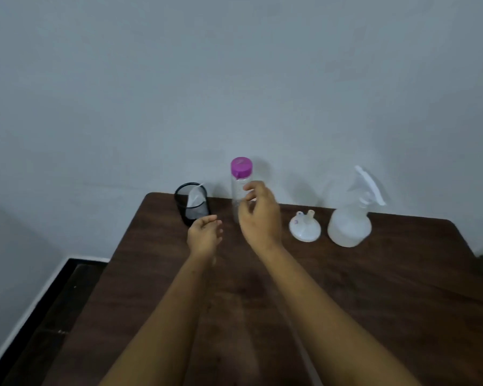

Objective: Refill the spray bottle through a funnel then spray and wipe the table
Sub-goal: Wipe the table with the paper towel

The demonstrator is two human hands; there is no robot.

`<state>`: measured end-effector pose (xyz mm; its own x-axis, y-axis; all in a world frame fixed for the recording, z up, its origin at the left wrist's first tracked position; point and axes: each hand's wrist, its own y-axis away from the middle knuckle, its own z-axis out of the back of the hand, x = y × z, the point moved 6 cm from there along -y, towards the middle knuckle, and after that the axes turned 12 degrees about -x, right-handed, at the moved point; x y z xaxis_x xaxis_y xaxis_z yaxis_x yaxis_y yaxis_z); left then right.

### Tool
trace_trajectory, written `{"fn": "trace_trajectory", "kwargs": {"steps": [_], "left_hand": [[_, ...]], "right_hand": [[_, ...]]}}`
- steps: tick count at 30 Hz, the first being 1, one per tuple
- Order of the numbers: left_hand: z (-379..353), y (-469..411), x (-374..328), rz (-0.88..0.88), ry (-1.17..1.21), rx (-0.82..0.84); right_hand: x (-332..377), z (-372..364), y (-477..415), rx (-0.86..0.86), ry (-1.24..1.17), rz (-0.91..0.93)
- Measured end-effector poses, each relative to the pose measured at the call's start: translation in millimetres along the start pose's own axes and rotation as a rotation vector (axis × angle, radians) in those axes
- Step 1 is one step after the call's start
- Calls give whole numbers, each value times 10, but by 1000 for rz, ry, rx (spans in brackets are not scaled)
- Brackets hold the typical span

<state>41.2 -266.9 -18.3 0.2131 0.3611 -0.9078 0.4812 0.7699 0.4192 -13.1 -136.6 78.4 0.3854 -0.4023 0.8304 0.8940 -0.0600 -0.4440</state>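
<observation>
Two hands, empty: right hand (258,215) half-curled beside capped water bottle (241,188) near tabletop (346,302) far edge; left hand (205,235) loose-fingered. Risk: careless reach tips tall bottle.

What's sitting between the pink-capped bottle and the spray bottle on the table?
Only the white funnel, lying on the table between the pink-capped bottle and the spray bottle, apart from both, per the head view.

Plain grey wall (234,79); dark wooden table (374,288); dark floor (53,316), white skirting (25,316).
</observation>
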Motion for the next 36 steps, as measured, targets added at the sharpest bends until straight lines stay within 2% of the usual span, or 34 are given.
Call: {"fn": "trace_trajectory", "kwargs": {"steps": [2,6,10,15,17,23,28,32,36], "left_hand": [[280,-143,-41,21,20,-60],[625,-327,-73,48,24,-117],[705,-416,-115,81,32,-92],[707,-505,-154,99,23,-25],[727,-520,-159,110,16,-16],[794,-527,-223,101,45,-3],[835,-436,-449,-108,17,-103],[778,-230,-774,-328,34,-120],[594,-51,-1003,-443,-26,55]], "right_hand": [[45,-428,124,250,43,-2],[125,-1005,191,551,177,-7],[144,-1421,182,767,386,6],[59,-1802,225,898,549,-51],[71,-1829,212,865,527,-78],[199,-1464,85,462,193,-239],[395,-978,34,132,-68,-227],[520,-649,-29,48,-147,-202],[655,-406,-92,95,-205,-174]]}}
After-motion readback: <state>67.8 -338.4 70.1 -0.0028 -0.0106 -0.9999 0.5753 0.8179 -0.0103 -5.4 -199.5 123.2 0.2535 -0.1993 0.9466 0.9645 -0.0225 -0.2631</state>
